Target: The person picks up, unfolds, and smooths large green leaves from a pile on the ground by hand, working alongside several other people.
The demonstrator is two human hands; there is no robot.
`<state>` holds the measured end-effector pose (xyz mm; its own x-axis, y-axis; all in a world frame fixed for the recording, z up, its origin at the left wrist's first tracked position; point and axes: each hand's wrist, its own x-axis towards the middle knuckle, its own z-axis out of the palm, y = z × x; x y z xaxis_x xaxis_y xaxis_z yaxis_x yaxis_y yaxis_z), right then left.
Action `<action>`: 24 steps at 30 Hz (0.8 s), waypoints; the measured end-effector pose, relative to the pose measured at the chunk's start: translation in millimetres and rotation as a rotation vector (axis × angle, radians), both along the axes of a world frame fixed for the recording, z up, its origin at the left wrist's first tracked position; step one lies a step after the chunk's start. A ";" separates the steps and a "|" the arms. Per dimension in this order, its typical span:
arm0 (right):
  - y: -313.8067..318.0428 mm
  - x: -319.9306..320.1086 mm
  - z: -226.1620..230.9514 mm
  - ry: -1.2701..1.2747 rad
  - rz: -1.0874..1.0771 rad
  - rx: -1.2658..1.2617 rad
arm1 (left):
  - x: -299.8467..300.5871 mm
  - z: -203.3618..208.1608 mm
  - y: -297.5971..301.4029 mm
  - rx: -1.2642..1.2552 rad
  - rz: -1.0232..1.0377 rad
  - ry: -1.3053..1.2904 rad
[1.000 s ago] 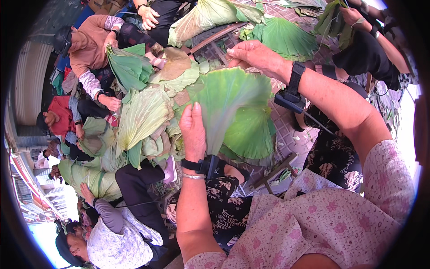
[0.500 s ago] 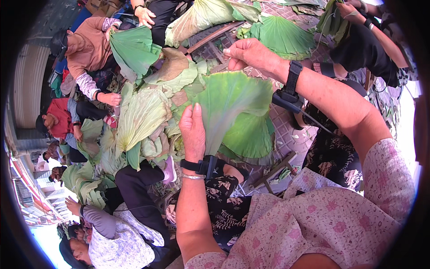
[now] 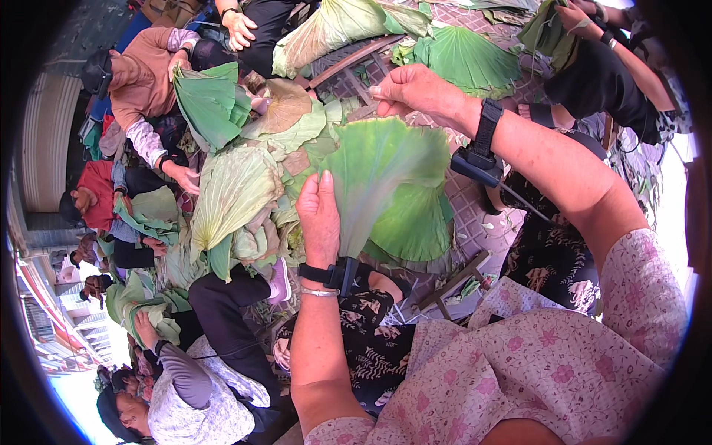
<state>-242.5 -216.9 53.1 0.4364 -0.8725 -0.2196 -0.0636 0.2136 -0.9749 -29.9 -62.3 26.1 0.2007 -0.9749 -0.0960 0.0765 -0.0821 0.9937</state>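
Note:
My left hand is closed on the narrow gathered end of a green lotus leaf, thumb pointing up. The leaf fans out to the right, its edge thin and yellowish. Behind and below it shows another green lotus leaf, partly hidden. My right hand is raised just above the held leaf's far edge, thumb and forefinger pinched together. Whatever is in that pinch, if anything, is too small to make out.
A heap of pale, drying lotus leaves lies left of my hands. A green leaf stack rests on the paving beyond. Several people sit close on the left, one with a folded leaf bundle. A wooden frame stands near my knees.
My hands and the held leaf have hardly moved. On the left, one person's leaf bundle has shifted toward them, and the nearest person's hand has come down onto a leaf stack.

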 end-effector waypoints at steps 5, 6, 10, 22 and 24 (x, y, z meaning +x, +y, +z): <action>9.9 5.0 7.1 0.038 0.070 0.122 | -1.2 -0.8 1.3 0.007 -0.023 -0.038; 12.9 4.8 12.1 0.008 0.172 0.143 | -2.1 -0.2 1.1 0.013 -0.024 -0.059; 12.2 7.6 -1.2 -0.030 0.266 0.018 | -3.9 -6.2 -0.6 -0.038 -0.039 -0.096; -3.7 -3.8 3.0 0.028 0.100 0.075 | -3.4 -2.0 0.9 -0.013 0.022 -0.045; -1.7 -3.9 1.3 0.044 0.168 0.051 | 0.2 -2.4 0.6 0.009 0.026 -0.018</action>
<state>-246.4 -218.5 54.4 0.5644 -0.7751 -0.2840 -0.1449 0.2457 -0.9585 -29.6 -61.7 23.7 0.2278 -0.9684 -0.1012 0.0609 -0.0895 0.9941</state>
